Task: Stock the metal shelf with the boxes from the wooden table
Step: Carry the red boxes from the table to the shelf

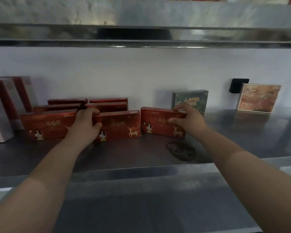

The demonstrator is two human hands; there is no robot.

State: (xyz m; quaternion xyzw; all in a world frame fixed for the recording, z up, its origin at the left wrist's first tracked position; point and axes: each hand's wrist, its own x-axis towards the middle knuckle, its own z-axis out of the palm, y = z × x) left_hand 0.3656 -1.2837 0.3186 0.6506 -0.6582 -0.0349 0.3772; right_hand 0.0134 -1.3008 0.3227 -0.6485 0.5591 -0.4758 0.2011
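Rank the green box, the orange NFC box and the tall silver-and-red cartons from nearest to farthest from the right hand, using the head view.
1. Green box: directly behind the right hand, which grips a red box.
2. Orange NFC box: farther off to the right, standing apart.
3. Tall silver-and-red cartons: at the far left, beyond all the red boxes.

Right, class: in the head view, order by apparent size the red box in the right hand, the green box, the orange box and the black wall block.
1. red box in the right hand, though nearest the camera.
2. orange box and green box: too alike to rank.
3. black wall block.
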